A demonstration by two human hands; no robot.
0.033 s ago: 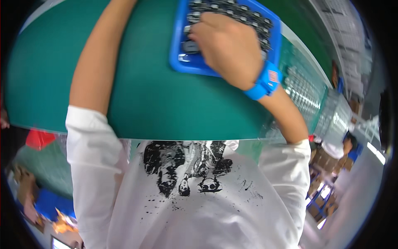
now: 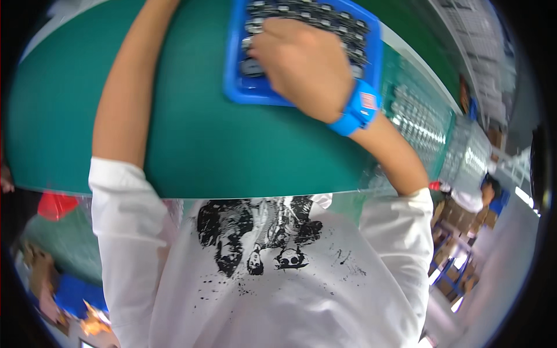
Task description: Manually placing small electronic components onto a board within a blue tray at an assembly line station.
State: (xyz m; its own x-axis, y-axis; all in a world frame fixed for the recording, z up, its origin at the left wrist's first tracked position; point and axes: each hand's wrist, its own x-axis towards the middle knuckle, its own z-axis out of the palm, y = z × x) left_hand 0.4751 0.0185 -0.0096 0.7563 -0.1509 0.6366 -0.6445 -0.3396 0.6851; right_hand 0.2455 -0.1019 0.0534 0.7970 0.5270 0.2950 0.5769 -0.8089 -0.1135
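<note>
My right hand (image 2: 304, 68) is over the near left part of a blue plastic tray (image 2: 234, 78), with a blue wristwatch (image 2: 360, 108) on its wrist. Its fingers are curled down among small dark parts with silvery round tops (image 2: 284, 9), which fill the tray in rows. The fingertips are blurred and partly hidden, so whatever they pinch does not show. Beside the fingers lies a dark round piece (image 2: 252, 68) in the tray's near left corner. My left forearm (image 2: 125, 95) stretches across the table to the left of the tray, and its hand is beyond the upper edge.
The green table top (image 2: 232, 151) has its near edge at my waist. Clear plastic trays with several pockets (image 2: 418, 124) are to the right of the blue tray. A red object (image 2: 57, 206) is below the table's left end. A person (image 2: 467, 200) is far right.
The view has shifted slightly, so the tray and my right hand both appear a little further left. My right hand keeps nearly the same place over the tray.
</note>
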